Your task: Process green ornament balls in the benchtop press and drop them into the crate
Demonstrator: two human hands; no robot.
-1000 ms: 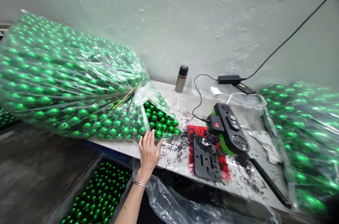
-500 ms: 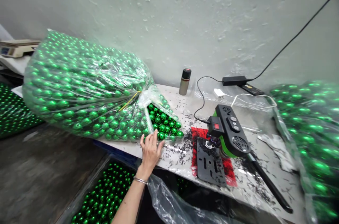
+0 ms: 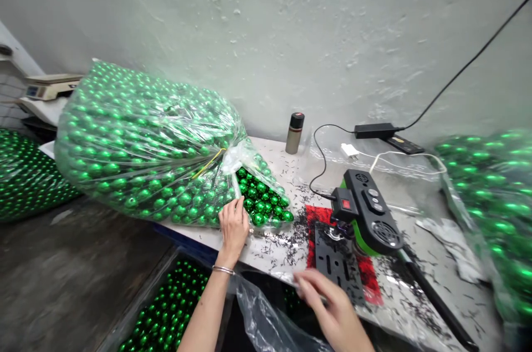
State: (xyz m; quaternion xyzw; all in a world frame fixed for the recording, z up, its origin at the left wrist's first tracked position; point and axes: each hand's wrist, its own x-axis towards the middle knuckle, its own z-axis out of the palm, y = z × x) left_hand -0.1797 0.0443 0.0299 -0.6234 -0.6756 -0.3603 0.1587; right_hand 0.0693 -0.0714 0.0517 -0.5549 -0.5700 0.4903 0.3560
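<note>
A large clear plastic bag (image 3: pixel 166 136) full of shiny green balls lies on its side on the table. Its mouth gapes at the right end, where loose green balls (image 3: pixel 266 202) show. At the lower edge of that mouth, my left hand (image 3: pixel 234 224) has its fingers closed together on the plastic. My right hand (image 3: pixel 332 307) is over the table's front edge, left of the hand press's handle. Its thumb and forefinger are bent toward each other, smeared by motion, and whether anything is between them is unclear.
A black-and-green hand press (image 3: pixel 369 213) stands on a red mat (image 3: pixel 376 285), with black scraps around it. Behind are a spray bottle-like cylinder (image 3: pixel 294 133) and a power adapter (image 3: pixel 374 130). Another bag of green balls (image 3: pixel 490 191) is at right; more balls (image 3: pixel 166 302) lie below.
My right hand has come into view from below. The fingers of my left hand, spread on the bag's edge before, have drawn together. The view has shifted slightly left.
</note>
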